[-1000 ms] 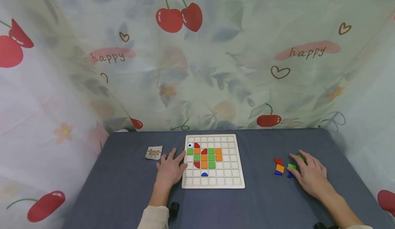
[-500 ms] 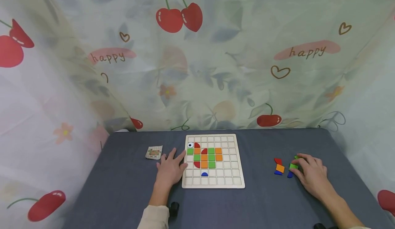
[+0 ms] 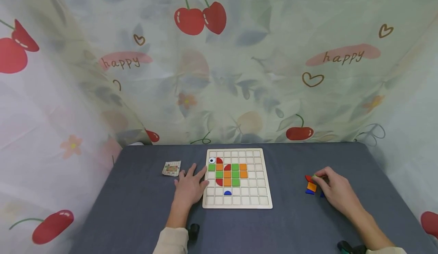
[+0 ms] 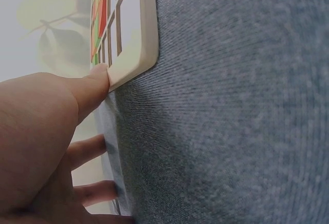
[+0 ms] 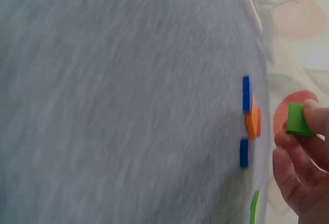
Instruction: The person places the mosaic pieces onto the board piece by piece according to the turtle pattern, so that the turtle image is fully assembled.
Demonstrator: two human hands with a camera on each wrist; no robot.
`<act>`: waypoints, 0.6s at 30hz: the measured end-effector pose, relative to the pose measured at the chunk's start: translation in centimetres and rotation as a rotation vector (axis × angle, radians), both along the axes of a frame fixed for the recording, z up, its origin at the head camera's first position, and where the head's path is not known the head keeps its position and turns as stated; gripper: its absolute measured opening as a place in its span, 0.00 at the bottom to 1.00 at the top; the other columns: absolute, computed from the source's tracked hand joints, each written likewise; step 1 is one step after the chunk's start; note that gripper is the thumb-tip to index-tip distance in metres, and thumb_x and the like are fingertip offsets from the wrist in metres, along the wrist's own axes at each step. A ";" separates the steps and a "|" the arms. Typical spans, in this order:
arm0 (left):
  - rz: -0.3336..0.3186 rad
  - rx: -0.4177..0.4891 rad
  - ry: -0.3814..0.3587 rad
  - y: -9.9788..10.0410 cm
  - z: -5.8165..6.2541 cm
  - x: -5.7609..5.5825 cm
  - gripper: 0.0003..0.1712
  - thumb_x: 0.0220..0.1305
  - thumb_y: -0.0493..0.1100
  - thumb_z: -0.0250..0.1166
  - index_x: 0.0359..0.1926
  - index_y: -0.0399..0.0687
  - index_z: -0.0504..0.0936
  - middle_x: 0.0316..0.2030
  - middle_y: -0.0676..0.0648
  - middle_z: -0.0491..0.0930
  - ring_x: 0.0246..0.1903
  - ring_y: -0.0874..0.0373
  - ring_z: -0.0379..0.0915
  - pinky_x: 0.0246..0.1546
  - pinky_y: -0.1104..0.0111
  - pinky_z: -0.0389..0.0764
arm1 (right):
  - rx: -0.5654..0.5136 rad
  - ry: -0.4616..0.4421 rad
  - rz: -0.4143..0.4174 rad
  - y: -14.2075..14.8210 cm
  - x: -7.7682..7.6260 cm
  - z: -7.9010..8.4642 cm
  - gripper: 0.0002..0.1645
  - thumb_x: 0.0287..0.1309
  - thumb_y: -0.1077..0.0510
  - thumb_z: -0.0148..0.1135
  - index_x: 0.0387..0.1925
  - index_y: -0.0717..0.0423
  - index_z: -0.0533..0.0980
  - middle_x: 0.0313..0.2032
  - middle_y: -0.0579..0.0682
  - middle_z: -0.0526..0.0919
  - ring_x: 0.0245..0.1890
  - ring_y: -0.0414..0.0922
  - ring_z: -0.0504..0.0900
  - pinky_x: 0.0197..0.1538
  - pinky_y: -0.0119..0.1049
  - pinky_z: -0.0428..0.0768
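Note:
Beside the left edge of a pale wooden grid board (image 3: 254, 190), my left hand (image 3: 186, 188) lies with its fingers spread. In the left wrist view its thumb (image 4: 92, 88) touches the board's rim. My right hand (image 3: 337, 193) pinches a green square tile (image 5: 296, 119) between thumb and fingers, lifted off the table in the right wrist view. Around that hand lie a red tile (image 3: 308, 178), an orange tile (image 3: 311, 186) and blue tiles (image 3: 309, 192). Another green tile (image 5: 254, 207) lies on the cloth. The board bears green, orange and red tiles, an eye tile (image 3: 212, 160) and a blue half-round tile (image 3: 227, 193).
A small stack of picture cards (image 3: 171, 168) lies left of the board. Dark grey cloth (image 3: 287, 223) covers the table. A patterned curtain (image 3: 239, 94) hangs behind it and at both sides.
My right hand has picked up the green tile and moved left and upward with it, over the other loose tiles. My left hand stays by the board.

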State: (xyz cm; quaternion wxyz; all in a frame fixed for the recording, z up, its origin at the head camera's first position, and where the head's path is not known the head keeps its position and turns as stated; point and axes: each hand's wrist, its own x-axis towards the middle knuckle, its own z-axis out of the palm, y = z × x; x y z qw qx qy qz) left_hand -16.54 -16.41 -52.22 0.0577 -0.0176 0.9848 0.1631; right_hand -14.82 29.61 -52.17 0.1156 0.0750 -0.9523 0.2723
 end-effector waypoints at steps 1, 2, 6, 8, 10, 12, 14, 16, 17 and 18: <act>-0.001 0.000 0.003 0.0 0.0 0.0 0.33 0.72 0.57 0.61 0.75 0.65 0.68 0.78 0.40 0.61 0.74 0.25 0.53 0.66 0.26 0.60 | -0.008 -0.005 0.002 -0.3 -0.1 0.1 0.06 0.69 0.56 0.65 0.44 0.51 0.79 0.34 0.47 0.86 0.25 0.29 0.74 0.27 0.29 0.73; 0.002 0.000 -0.002 0.0 0.1 0.0 0.33 0.73 0.58 0.61 0.75 0.66 0.68 0.78 0.40 0.60 0.74 0.25 0.52 0.66 0.26 0.60 | -0.016 -0.006 0.005 -0.5 -0.2 0.1 0.07 0.70 0.55 0.64 0.45 0.52 0.79 0.34 0.47 0.87 0.25 0.29 0.74 0.27 0.29 0.73; 0.002 0.000 -0.003 0.0 0.1 0.0 0.33 0.73 0.58 0.61 0.75 0.66 0.68 0.78 0.41 0.60 0.74 0.26 0.53 0.66 0.26 0.61 | -0.051 -0.003 0.041 -1.6 -0.7 0.1 0.10 0.70 0.56 0.63 0.48 0.55 0.80 0.31 0.47 0.87 0.24 0.31 0.79 0.27 0.29 0.75; 0.003 -0.002 -0.008 0.1 0.2 0.1 0.33 0.73 0.58 0.60 0.76 0.67 0.68 0.78 0.41 0.60 0.75 0.26 0.52 0.66 0.27 0.61 | -0.075 -0.022 0.062 -2.2 -0.9 0.2 0.10 0.69 0.57 0.64 0.49 0.56 0.80 0.31 0.48 0.87 0.25 0.32 0.81 0.27 0.29 0.76; 0.002 -0.001 -0.006 0.1 0.2 0.1 0.32 0.73 0.58 0.60 0.76 0.66 0.68 0.78 0.41 0.60 0.75 0.26 0.52 0.66 0.27 0.61 | -0.094 -0.045 0.080 -2.8 -1.1 0.2 0.12 0.67 0.60 0.66 0.51 0.57 0.80 0.33 0.49 0.87 0.26 0.33 0.81 0.28 0.29 0.77; 0.003 -0.004 -0.010 0.1 0.2 0.2 0.33 0.73 0.58 0.60 0.76 0.66 0.67 0.78 0.41 0.60 0.75 0.26 0.52 0.66 0.27 0.61 | -0.088 -0.051 0.092 -3.3 -1.4 0.2 0.15 0.63 0.62 0.69 0.52 0.57 0.81 0.35 0.50 0.87 0.28 0.34 0.82 0.30 0.29 0.79; 0.004 -0.002 -0.010 0.0 0.3 0.2 0.32 0.73 0.58 0.60 0.76 0.66 0.67 0.78 0.41 0.60 0.75 0.26 0.52 0.66 0.27 0.61 | -0.068 -0.039 0.099 -3.9 -1.6 0.1 0.18 0.59 0.64 0.72 0.52 0.58 0.82 0.37 0.51 0.86 0.30 0.35 0.81 0.32 0.30 0.80; 0.003 -0.003 -0.009 0.0 0.3 0.2 0.32 0.73 0.58 0.60 0.76 0.66 0.67 0.78 0.41 0.60 0.75 0.26 0.53 0.66 0.27 0.61 | -0.046 -0.026 0.101 -4.5 -1.8 0.0 0.20 0.57 0.63 0.74 0.52 0.58 0.83 0.37 0.51 0.86 0.31 0.36 0.82 0.34 0.31 0.82; 0.002 -0.003 -0.008 0.0 0.4 0.2 0.32 0.73 0.58 0.60 0.76 0.66 0.68 0.78 0.41 0.60 0.74 0.26 0.53 0.66 0.26 0.61 | -0.044 -0.022 0.105 -4.8 -1.9 -0.1 0.20 0.57 0.63 0.74 0.52 0.58 0.83 0.38 0.51 0.87 0.31 0.36 0.82 0.35 0.32 0.82; -0.001 -0.005 -0.007 0.1 0.4 0.2 0.32 0.73 0.58 0.60 0.76 0.66 0.68 0.78 0.40 0.60 0.74 0.26 0.53 0.66 0.26 0.61 | -0.041 -0.020 0.106 -5.1 -2.0 -0.2 0.20 0.57 0.62 0.74 0.52 0.58 0.83 0.38 0.51 0.87 0.32 0.36 0.83 0.36 0.32 0.83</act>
